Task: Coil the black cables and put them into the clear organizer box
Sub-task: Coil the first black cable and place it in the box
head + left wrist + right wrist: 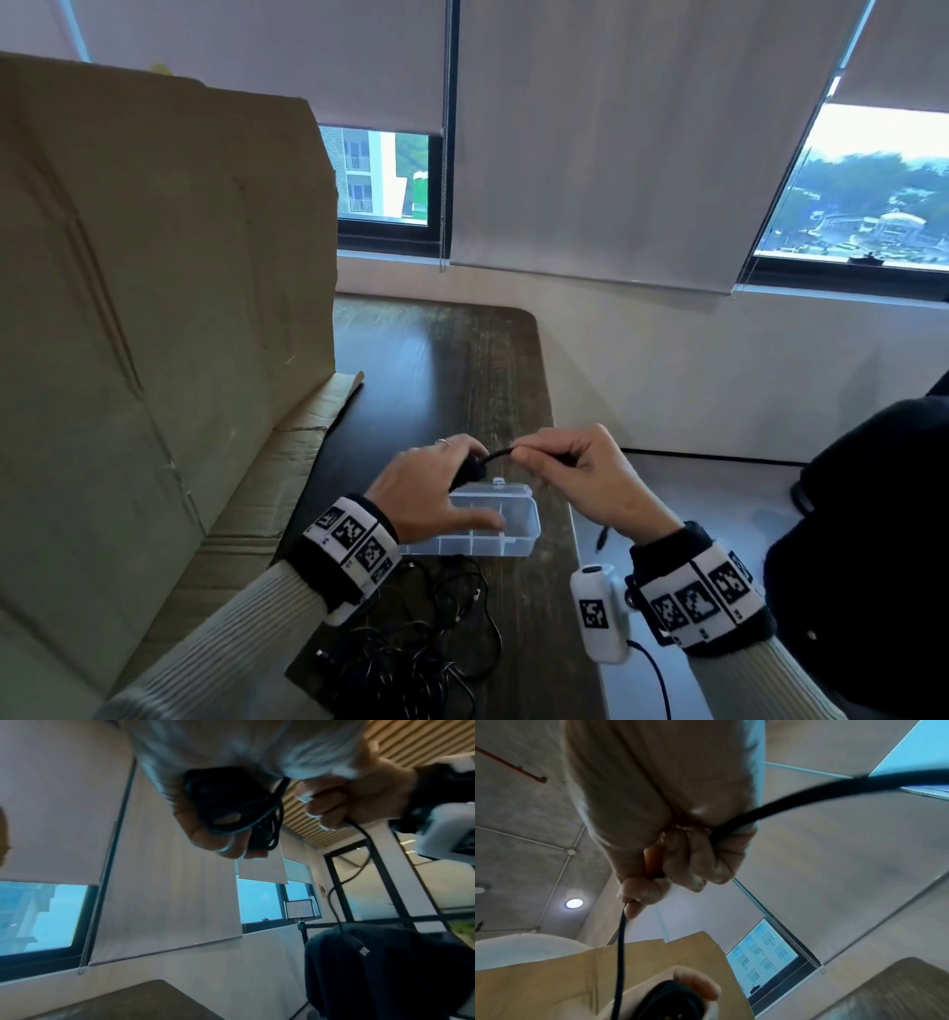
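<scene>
the left hand [429,488] is gripping a coil [231,805] of black cable above the clear box [493,519], which is sitting open on the table [462,360]. the right hand [585,478] is pinching the cable's loose run. more cables [411,647] are lying tangled nearer the person.

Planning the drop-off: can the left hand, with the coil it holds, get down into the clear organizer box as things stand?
Probably yes. The left hand hovers right over the open organizer box, but the right hand grips the cable's uncoiled tail.

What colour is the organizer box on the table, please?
Clear, see-through plastic organizer box; the head view shows it best.
</scene>
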The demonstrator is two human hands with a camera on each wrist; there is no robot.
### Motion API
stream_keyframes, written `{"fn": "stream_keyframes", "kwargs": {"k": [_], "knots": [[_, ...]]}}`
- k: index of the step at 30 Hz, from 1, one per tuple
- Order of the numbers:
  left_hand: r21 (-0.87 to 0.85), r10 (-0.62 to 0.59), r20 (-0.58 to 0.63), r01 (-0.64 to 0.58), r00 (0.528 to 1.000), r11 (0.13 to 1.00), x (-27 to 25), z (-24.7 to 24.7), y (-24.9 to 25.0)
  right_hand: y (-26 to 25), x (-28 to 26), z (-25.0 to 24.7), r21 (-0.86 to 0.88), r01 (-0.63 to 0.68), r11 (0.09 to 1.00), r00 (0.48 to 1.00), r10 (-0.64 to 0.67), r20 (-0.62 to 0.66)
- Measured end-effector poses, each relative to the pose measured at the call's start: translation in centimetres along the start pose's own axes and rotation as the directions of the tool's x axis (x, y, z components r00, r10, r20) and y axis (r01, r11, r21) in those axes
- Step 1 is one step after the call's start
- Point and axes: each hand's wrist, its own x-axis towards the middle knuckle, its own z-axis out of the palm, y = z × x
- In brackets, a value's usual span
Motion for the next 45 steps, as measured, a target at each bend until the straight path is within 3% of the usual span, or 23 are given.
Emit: {"fn": "stream_keyframes", "kwargs": {"k": [1, 3, 6, 10, 15, 18, 21, 25, 29, 31, 34, 36, 37, 39, 43, 45], "knots": [[-0.008, 0.028, 0.014, -0.028, 1.000, 1.000, 0.0, 0.5, 0.2, 0.0, 0.1, -0.2, 0.011, 0.010, 1.000, 0.998, -0.009, -0.054], [-0.190, 0.037, -0.020, -0.040, 0.999, 0.981, 0.0, 1.1, 0.2, 0.3, 0.2, -0.6, 0.054, 0.009, 0.999, 0.987, 0.000, -0.163], [-0.505, -0.028, -0.089, -0.021, 0.996, 0.863, 0.1, 0.8, 0.3, 1.2, 0.3, -1.5, 0.120, -0.037, 0.992, 0.951, 0.072, -0.301], [-0.825, -0.118, -0.032, 0.040, 0.993, 0.563, 0.2, -1.5, 1.4, 2.6, 0.0, -1.9, 0.130, -0.094, 0.987, 0.934, 0.132, -0.332], [-0.947, -0.123, 0.128, 0.158, 0.984, 0.280, 0.1, -2.6, 1.7, 4.2, 0.1, -1.1, 0.149, -0.097, 0.984, 0.933, 0.142, -0.332], [-0.987, -0.201, 0.152, 0.158, 0.968, 0.016, 0.4, -2.8, 1.8, 5.3, 0.2, -0.4, 0.159, -0.111, 0.981, 0.924, 0.161, -0.346], [-0.989, -0.312, 0.116, 0.081, 0.943, -0.123, 1.0, -2.9, 1.6, 5.9, -0.2, 0.9, 0.114, -0.155, 0.981, 0.943, 0.181, -0.279], [-0.981, -0.385, 0.079, 0.002, 0.920, -0.195, 1.5, -2.8, 1.3, 6.5, -0.9, 3.0, -0.026, -0.196, 0.980, 0.976, 0.193, -0.096], [-0.955, -0.446, 0.052, -0.086, 0.893, -0.285, 1.7, -3.0, 1.0, 6.9, -1.3, 4.7, -0.059, -0.199, 0.978, 0.968, 0.205, 0.143], [-0.965, -0.552, 0.023, -0.126, 0.833, -0.231, 1.9, -3.0, 0.9, 6.8, -1.6, 5.3, -0.178, -0.199, 0.964, 0.945, 0.237, 0.227], [-0.994, -0.646, -0.095, -0.108, 0.757, 0.020, 2.1, -3.3, 0.0, 6.3, -2.4, 5.3, -0.349, -0.164, 0.923, 0.923, 0.269, 0.275], [-0.977, -0.629, -0.182, -0.068, 0.755, 0.201, 1.9, -3.5, -0.7, 5.3, -2.9, 4.7, -0.383, -0.116, 0.916, 0.924, 0.241, 0.296], [-0.966, -0.610, -0.202, -0.055, 0.766, 0.251, 1.7, -3.6, -1.0, 4.6, -3.0, 4.3, -0.379, -0.097, 0.920, 0.929, 0.220, 0.298], [-0.961, -0.565, -0.187, -0.031, 0.803, 0.274, 1.3, -3.4, -1.6, 3.0, -3.0, 3.2, -0.369, -0.058, 0.928, 0.943, 0.172, 0.286], [-0.975, -0.515, -0.126, -0.009, 0.848, 0.224, 1.1, -3.0, -1.8, 0.5, -2.8, 1.4, -0.376, 0.005, 0.927, 0.966, 0.092, 0.240], [-0.962, -0.470, -0.109, 0.025, 0.876, 0.271, 1.2, -2.7, -1.4, -0.3, -2.7, 0.8, -0.354, 0.022, 0.935, 0.973, 0.061, 0.221]]}}
